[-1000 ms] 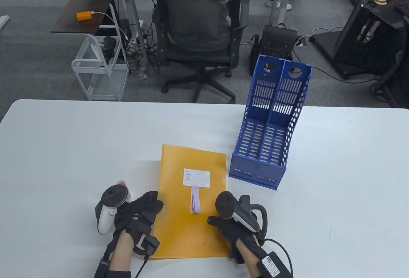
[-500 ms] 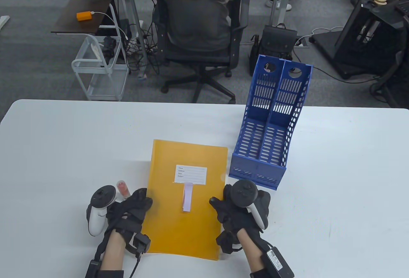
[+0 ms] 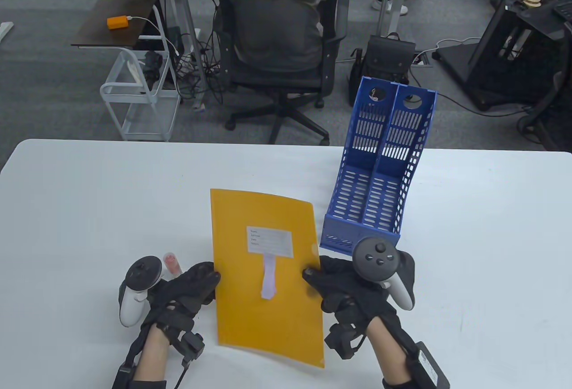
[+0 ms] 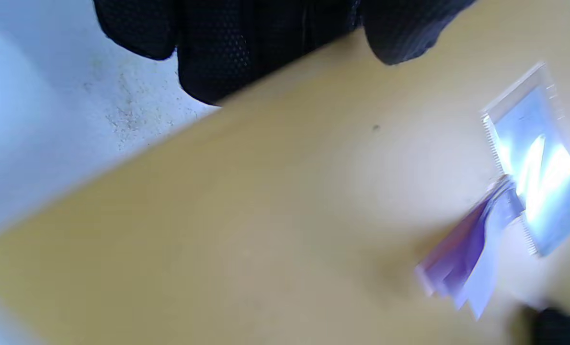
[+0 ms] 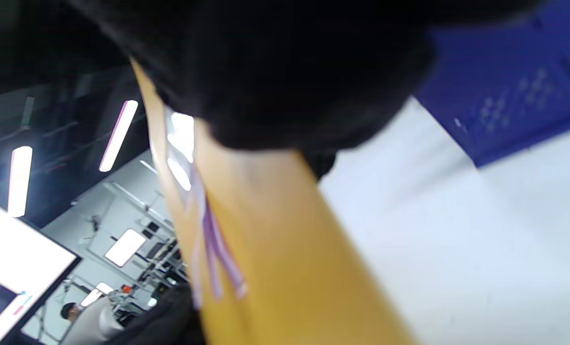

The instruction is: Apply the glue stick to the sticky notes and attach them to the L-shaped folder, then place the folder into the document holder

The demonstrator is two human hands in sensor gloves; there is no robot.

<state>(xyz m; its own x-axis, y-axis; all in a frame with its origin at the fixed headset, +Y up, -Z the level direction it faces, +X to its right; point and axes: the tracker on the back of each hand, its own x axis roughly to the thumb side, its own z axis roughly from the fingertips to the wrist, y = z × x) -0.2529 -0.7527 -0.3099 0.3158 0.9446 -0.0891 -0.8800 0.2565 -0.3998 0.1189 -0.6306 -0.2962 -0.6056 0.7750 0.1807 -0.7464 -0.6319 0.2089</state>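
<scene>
The yellow L-shaped folder (image 3: 263, 313) is lifted off the white table (image 3: 89, 192) and tilted, with a white label (image 3: 269, 241) on its face. Pale purple sticky notes (image 3: 269, 279) hang below the label. My left hand (image 3: 208, 279) pinches the folder's left edge. At the right edge my right hand (image 3: 313, 275) grips it, thumb on top. The left wrist view shows the folder (image 4: 266, 215) and notes (image 4: 462, 268) blurred. The blue document holder (image 3: 375, 174) stands just right of the folder. The glue stick (image 3: 171, 264) stands by my left hand.
The document holder has two upright slots and stands near the table's far edge. Beyond that edge are an office chair (image 3: 277, 49) with a person sitting in it, a black bag (image 3: 389, 56) and a small white cart (image 3: 138, 94).
The folder has come up off the table and turned, its right side raised. My right hand rose and moved right toward the holder. My left hand stayed at the left edge.
</scene>
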